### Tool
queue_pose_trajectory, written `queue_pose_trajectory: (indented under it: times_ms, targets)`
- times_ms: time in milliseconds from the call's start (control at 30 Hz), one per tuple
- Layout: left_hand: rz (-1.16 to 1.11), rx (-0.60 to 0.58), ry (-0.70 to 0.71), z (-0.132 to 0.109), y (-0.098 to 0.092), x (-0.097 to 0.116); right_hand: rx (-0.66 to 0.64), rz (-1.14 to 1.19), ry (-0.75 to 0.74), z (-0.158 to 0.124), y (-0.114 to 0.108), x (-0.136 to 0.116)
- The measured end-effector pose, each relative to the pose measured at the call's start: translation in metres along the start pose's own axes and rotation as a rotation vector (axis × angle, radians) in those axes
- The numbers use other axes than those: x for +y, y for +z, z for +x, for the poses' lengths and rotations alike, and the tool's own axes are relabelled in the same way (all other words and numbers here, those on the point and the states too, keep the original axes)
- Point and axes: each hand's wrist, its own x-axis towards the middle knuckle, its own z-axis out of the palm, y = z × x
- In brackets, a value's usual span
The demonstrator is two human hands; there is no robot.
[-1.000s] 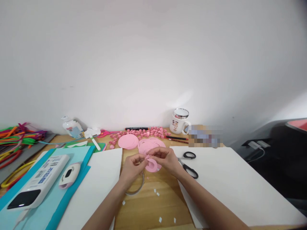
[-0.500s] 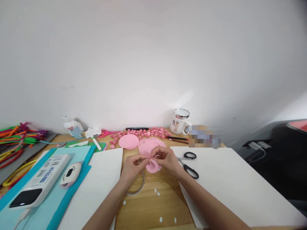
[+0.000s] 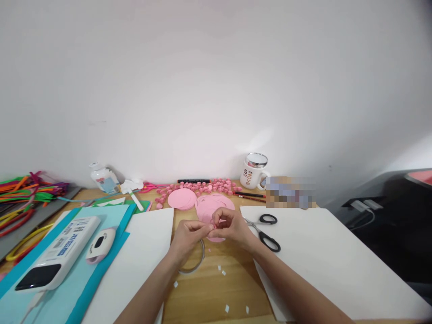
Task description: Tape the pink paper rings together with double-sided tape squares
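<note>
My left hand (image 3: 189,236) and my right hand (image 3: 233,228) meet over the wooden table, thumbs and fingertips closed in pinches on one pink paper strip (image 3: 216,239). A curved length of that strip hangs below the fingertips; the part between them is mostly covered. Just behind my hands lies a pile of spiral-cut pink paper circles (image 3: 212,204). Left of it is a stack of plain pink paper circles (image 3: 181,199). Many small rolled pink paper pieces (image 3: 221,184) are spread along the back. Partly under my left hand lies a tape roll (image 3: 203,255).
Black-handled scissors (image 3: 270,241) rest on the right white board (image 3: 324,265). Near the wall stand a mug (image 3: 251,175) and a white bottle (image 3: 104,177). A white device (image 3: 60,252) lies on blue sheets at left. Paper scraps (image 3: 227,308) dot the table.
My fingers have shifted slightly on the pink paper strip, and its hanging loop shows less, now more covered by my right hand. The view has moved a touch.
</note>
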Motion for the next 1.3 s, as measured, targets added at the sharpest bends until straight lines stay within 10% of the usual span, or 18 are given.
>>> queue_pose_trajectory:
  times_ms: [567, 1000, 1300]
  targets:
    - [-0.108, 0.345, 0.039, 0.0009, 0.0010, 0.0066, -0.014, 0.058, -0.001, 0.0018, 0.0005, -0.0059]
    - [-0.052, 0.162, 0.085, 0.0010, 0.0052, -0.0015, 0.066, 0.138, 0.011, 0.0024, -0.0037, -0.0066]
    - [-0.072, 0.268, 0.052, 0.0002, 0.0018, 0.0031, 0.046, 0.110, 0.003, 0.0015, -0.0028, -0.0069]
